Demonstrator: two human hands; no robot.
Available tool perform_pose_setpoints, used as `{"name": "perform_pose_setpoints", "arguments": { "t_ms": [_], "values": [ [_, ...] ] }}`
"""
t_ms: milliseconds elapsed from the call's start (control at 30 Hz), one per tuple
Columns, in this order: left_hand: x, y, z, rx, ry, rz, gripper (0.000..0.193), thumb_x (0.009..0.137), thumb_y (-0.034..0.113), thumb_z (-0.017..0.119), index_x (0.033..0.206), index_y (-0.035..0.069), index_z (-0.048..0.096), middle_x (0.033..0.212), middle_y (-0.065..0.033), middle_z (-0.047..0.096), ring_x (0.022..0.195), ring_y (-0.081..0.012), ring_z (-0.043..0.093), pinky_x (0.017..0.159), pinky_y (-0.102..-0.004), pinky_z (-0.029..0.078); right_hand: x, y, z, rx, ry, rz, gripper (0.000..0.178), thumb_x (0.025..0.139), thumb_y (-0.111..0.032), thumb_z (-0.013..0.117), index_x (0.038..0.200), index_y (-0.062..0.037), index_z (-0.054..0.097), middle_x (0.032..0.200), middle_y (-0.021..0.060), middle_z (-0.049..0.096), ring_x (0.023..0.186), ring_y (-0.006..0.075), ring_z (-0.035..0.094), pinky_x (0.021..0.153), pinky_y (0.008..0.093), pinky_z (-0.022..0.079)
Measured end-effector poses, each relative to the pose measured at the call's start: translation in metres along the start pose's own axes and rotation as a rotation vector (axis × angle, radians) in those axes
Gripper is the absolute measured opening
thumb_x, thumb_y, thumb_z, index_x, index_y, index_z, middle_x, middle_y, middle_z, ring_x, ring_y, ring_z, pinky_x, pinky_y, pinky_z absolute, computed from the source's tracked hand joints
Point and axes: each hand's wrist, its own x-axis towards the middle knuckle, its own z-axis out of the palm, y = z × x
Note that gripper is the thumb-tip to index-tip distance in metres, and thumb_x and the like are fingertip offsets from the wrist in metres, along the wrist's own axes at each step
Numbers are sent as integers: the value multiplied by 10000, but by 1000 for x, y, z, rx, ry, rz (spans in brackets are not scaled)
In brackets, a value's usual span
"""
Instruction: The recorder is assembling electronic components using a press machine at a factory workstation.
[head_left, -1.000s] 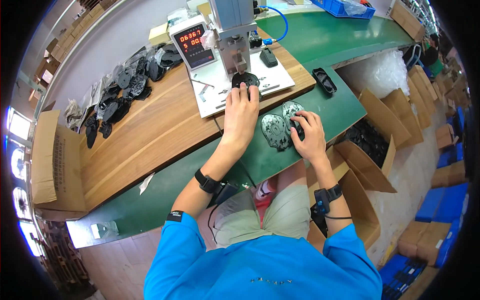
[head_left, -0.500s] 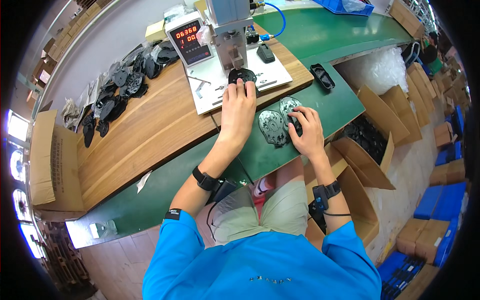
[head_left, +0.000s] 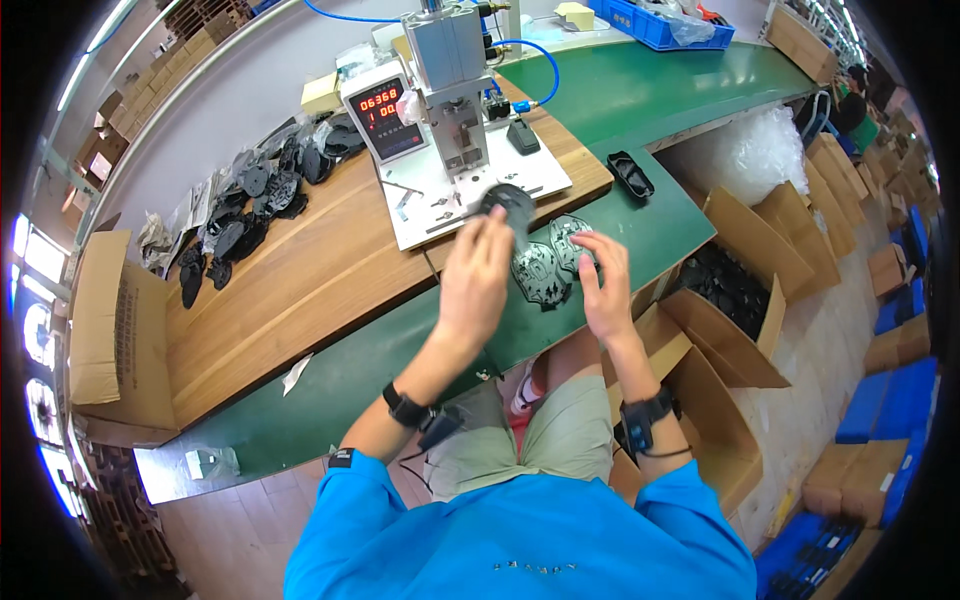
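Green worktable [head_left: 400, 385] with a wood-grain board [head_left: 300, 275] laid over its far-left part; workshop floor and stacked cartons off to the right. I watch from the head view.

Writing: counter box [head_left: 385, 112] beside the press [head_left: 447, 60] shows two rows of lit red digits. Brown carton [head_left: 120, 335] at far left carries a line of dark printed characters up its side. Blue shirt [head_left: 520, 540] has small lettering across the chest; black tag [head_left: 342, 458] on the left sleeve is too small for me to read.

Left hand [head_left: 475, 285]: fingers close together, pinching the near edge of a round black piece [head_left: 515, 205]. Both blurred; thumb's grip I cannot make out. Piece sits in front of the press head, over the near edge of the white base plate [head_left: 415, 225].

Right hand [head_left: 607, 290]: fingers bent, thumb spread away from them, fingertips at the right-hand grey-black plate [head_left: 568, 232]. Contact I cannot confirm. Second patterned plate [head_left: 540, 277] lies just beside it, on the left.

Also noted: black tray-shaped part [head_left: 630, 175] near the table's right edge; heap of dark parts [head_left: 255, 195] along the board's back; open carton of black pieces [head_left: 725, 290] below, right.
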Motion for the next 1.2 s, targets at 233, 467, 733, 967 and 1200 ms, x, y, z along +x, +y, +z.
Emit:
{"name": "perform_pose_setpoints", "arguments": {
  "t_ms": [233,467,733,967,1200],
  "values": [
    [-65,38,-37,-475,-119,10,725,801,33,774,1474,-28,511,1603,-261,488,1441,-427,512,1212,-509,433,-47,-76,10,530,-190,379,329,1129,-189,549,1352,38,631,1101,193,778,980,237,746,899,381,568],
    [-68,-3,-65,-827,-345,-593,242,934,73,838,1135,-13,736,1037,-86,768,918,-137,695,869,-316,565,-67,-102,0,464,-428,304,215,1110,-161,528,1153,30,617,919,268,695,851,476,676,748,491,523],
    [-87,-10,-73,-814,-413,-688,190,1002,127,751,1097,-35,783,947,-129,816,836,-169,742,766,-342,568,-71,-109,-1,472,-515,332,202,1108,-161,526,1142,24,599,903,278,700,854,502,688,733,514,530],
    [-83,-3,-75,-488,-258,-353,198,1013,84,718,1163,-34,769,993,-194,787,868,-323,766,777,-383,592,-78,-111,8,515,-463,364,204,1111,-173,537,1096,19,602,857,260,696,815,460,703,717,491,537],
    [-80,-20,-64,-212,-59,-108,267,992,-11,705,1250,24,766,1009,-154,784,866,-309,761,767,-402,605,-76,-113,13,546,-364,581,237,1128,-180,558,994,15,576,721,114,675,592,140,674,520,343,524]
  ]
}}
